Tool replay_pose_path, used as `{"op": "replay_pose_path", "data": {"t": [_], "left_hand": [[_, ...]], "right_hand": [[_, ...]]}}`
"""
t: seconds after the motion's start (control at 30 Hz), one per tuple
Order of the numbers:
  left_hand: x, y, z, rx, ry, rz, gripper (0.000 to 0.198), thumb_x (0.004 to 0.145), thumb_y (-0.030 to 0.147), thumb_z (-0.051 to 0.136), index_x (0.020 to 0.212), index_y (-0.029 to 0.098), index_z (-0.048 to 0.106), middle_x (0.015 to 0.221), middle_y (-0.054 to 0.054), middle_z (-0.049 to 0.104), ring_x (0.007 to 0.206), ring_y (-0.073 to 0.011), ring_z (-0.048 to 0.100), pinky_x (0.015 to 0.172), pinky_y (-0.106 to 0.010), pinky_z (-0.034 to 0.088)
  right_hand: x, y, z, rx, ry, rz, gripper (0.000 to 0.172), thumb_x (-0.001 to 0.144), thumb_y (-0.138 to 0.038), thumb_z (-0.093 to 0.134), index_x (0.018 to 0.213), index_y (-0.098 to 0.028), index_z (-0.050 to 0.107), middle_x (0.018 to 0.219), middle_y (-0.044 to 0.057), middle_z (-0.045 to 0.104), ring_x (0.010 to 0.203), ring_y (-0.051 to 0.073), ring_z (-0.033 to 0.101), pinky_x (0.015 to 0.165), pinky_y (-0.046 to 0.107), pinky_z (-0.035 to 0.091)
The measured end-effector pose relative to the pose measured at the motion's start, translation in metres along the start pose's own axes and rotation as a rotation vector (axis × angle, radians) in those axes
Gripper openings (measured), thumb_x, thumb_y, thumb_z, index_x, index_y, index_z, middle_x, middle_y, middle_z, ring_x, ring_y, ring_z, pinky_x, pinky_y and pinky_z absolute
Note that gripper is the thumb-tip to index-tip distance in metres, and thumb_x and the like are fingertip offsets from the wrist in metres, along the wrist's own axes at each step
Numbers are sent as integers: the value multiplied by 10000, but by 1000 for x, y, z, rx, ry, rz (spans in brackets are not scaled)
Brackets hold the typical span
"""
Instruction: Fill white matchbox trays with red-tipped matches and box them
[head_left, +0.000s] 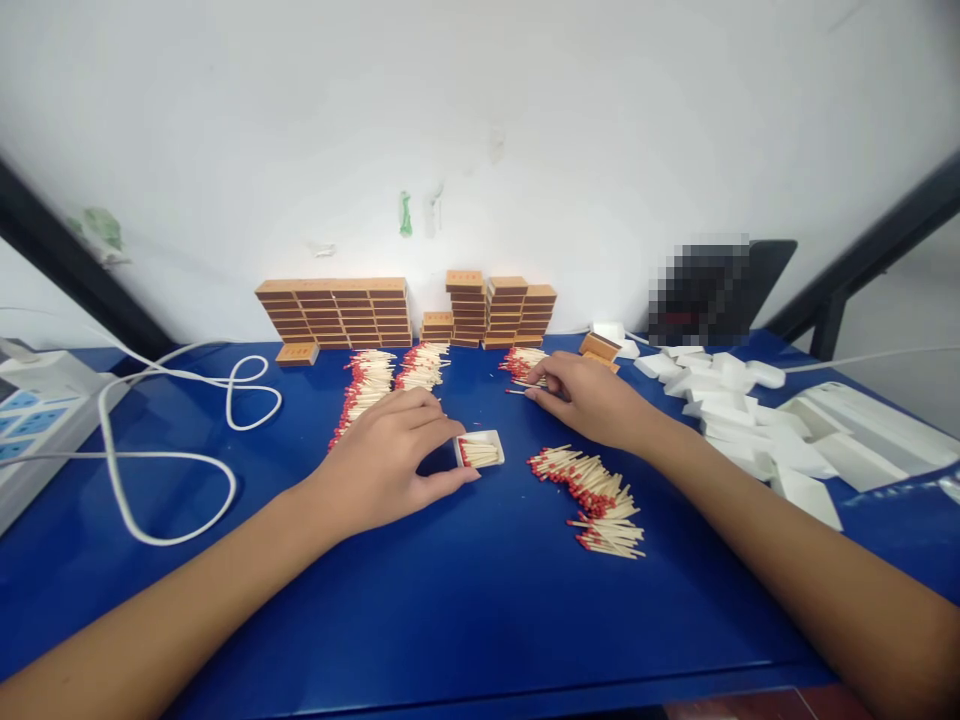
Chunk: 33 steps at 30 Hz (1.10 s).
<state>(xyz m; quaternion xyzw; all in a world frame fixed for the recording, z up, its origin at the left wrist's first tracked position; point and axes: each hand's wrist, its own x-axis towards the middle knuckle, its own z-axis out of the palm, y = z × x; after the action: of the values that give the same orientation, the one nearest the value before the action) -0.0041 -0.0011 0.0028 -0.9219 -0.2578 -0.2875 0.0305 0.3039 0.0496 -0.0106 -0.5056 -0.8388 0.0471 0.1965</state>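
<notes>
White card, and it's the small white tray (500, 450) at the centre of the blue table (450, 610), matches (478, 454) lying inside with red heads leftward. Left hand (381, 455) straddles its left end, thumb along the near side, fingers at the far side; how firmly they press, I cannot tell. Over to the right hand (583, 395), farther toward the back edge: thumb and forefinger meet at the tail of a single match (516, 392), though whether it's pinched I cannot tell. Just behind that match sits a small heap (521, 360); a larger curved pile (589, 485) spreads nearer the front edge. Two more rows (421, 367) of matches run beyond the left hand. Along the back edge stand stacked matchboxes (337, 312). Jumbled empty trays (731, 395) crowd the right edge, while a white cable (172, 542) loops toward the left edge.
</notes>
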Motion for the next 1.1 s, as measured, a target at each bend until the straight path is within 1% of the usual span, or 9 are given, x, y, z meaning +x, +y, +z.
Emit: {"op": "replay_pose_path", "data": {"t": [0.17, 0.33, 0.47, 0.57, 0.67, 0.77, 0.93, 1.1], "left_hand": [[0, -1, 0, -5, 2, 1, 308, 939, 413, 794, 1090, 146, 768, 922, -91, 758, 955, -263, 714, 864, -410, 607], [0, -1, 1, -6, -2, 5, 312, 940, 409, 794, 1097, 141, 767, 919, -90, 755, 953, -267, 711, 866, -420, 606], [1, 0, 1, -2, 3, 5, 314, 942, 419, 790, 1100, 148, 763, 925, -90, 759, 955, -264, 712, 867, -413, 607], [1, 0, 0, 5, 2, 2, 310, 944, 419, 788, 1101, 153, 763, 928, -89, 765, 966, -264, 715, 875, -412, 608], [1, 1, 0, 5, -2, 0, 309, 945, 416, 788, 1098, 148, 765, 928, -90, 766, 965, -266, 718, 877, -416, 608], [1, 0, 0, -2, -4, -4, 305, 940, 412, 792, 1096, 150, 766, 924, -89, 763, 956, -264, 718, 871, -410, 607], [0, -2, 2, -5, -2, 3, 310, 934, 407, 801, 1093, 143, 763, 928, -93, 763, 961, -270, 713, 867, -419, 611], [-1, -2, 2, 4, -3, -6, 314, 950, 433, 780, 1100, 157, 760, 930, -85, 765, 958, -257, 711, 868, -411, 611]], "right_hand": [[1, 0, 3, 67, -13, -29, 116, 1002, -249, 571, 969, -193, 667, 879, 59, 633, 774, 204, 557, 704, 331, 398], [1, -4, 2, 144, -34, -58, 147, 1018, -278, 568, 928, -213, 664, 777, 24, 600, 729, 195, 535, 684, 325, 380], [0, -6, 0, 135, -25, -73, 169, 1024, -300, 570, 898, -215, 644, 760, 22, 584, 737, 200, 531, 677, 324, 375], [0, -6, 0, 121, -24, -64, 172, 1019, -308, 583, 885, -215, 640, 785, 34, 601, 744, 203, 537, 672, 326, 376], [0, -5, 0, 110, -51, -27, 171, 1014, -303, 587, 882, -209, 642, 832, 52, 631, 750, 204, 550, 681, 332, 391], [0, -5, 0, 98, -72, -12, 170, 1025, -296, 561, 903, -204, 636, 890, 77, 658, 791, 218, 575, 716, 345, 421], [-1, -9, -2, 80, -107, 2, 209, 1046, -323, 527, 868, -224, 575, 947, 104, 685, 894, 255, 628, 780, 370, 461], [-2, -14, -6, 97, -144, 31, 200, 1057, -312, 495, 896, -220, 570, 998, 119, 688, 906, 256, 631, 808, 383, 477]]}}
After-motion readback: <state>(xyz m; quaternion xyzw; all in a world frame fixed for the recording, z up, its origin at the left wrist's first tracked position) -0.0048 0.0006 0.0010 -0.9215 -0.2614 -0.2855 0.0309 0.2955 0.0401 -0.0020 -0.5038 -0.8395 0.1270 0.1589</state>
